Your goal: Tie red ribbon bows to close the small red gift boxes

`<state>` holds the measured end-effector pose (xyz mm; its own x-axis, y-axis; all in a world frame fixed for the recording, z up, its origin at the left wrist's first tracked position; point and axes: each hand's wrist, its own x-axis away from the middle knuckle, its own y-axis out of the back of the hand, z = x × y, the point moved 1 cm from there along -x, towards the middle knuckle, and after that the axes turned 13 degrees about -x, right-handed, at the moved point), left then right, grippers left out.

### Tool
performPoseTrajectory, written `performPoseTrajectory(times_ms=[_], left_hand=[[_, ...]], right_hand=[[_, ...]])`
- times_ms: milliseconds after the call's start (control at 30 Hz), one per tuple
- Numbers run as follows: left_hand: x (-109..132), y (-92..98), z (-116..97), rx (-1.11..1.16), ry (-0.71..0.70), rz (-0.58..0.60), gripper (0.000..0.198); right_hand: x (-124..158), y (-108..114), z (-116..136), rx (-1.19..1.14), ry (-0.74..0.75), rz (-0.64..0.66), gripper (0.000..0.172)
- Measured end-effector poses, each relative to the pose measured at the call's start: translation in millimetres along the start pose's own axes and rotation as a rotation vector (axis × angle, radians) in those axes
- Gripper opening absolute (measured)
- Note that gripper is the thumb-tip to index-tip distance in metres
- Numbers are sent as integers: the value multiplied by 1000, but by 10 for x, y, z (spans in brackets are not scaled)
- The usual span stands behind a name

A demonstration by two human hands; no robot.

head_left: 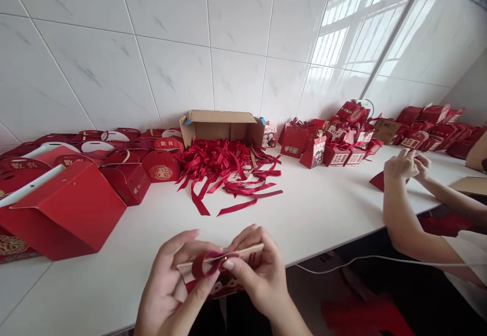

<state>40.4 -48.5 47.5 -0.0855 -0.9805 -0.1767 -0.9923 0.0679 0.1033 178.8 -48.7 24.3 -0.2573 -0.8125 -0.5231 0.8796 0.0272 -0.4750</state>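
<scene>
Low in the middle of the head view, my left hand pinches a dark red ribbon, which forms a loop at the top edge of a small gift box. My right hand grips the ribbon from the other side, thumb pressed on it near the box's pale top edge. The box has a printed picture on its front, partly covered by my fingers. Beyond my hands, a heap of loose red ribbons spills onto the table from an open cardboard box.
Many red gift boxes line the left side of the white table. More finished-looking boxes stand at the back right. A co-worker's hands work over a red box at right. A white cable hangs at the table's front edge.
</scene>
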Motion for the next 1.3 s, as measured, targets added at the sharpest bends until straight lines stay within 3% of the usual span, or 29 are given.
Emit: performPoseTrajectory(times_ms=[67,167,267,400,567,667,733,767,833,867,900,967,1033,1167,1300], left_hand=[[-95,-13,11,-18,12,-5,47],[-214,7,-16,-88,-26,48,26],[-292,44,-111,-152,-140,96,8],[-359,45,-256,-222,-221,111,4],[-421,5,-300,-306,-258,155,6],[-458,51,-204,-402,-344,58,27],[-489,116,-74,-506,-362,-3,36],[-508,155,11,-568,-339,-18,38],[-548,234,211,-706,-265,-10,40],[-568,269,317,-774,-245,13,42],[-587,298,422,-833,-245,50,43],[-616,339,619,-920,-288,120,43],[-631,359,786,-972,-336,166,44],[-603,347,1012,-1046,-405,214,47],[-530,306,1087,-1137,-476,218,42]], right_hand=[[-29,52,-19,7,-152,34,19],[-48,161,-22,135,-287,112,20],[-36,275,-42,224,-314,196,36],[-1,388,-88,355,-344,316,64],[18,447,-20,412,-350,444,75],[-79,622,54,491,-278,362,60],[-213,894,93,591,-213,168,45],[-289,1078,112,679,-166,8,41],[-418,1491,148,938,-53,-403,49],[-460,1682,156,1069,-11,-523,59],[-486,1849,151,1176,-9,-553,71],[-480,2088,111,1234,-41,-534,78],[-422,2186,42,1276,-93,-436,70],[-308,2151,-83,1412,-202,-236,44],[-290,2116,-94,1528,-293,-178,46]])
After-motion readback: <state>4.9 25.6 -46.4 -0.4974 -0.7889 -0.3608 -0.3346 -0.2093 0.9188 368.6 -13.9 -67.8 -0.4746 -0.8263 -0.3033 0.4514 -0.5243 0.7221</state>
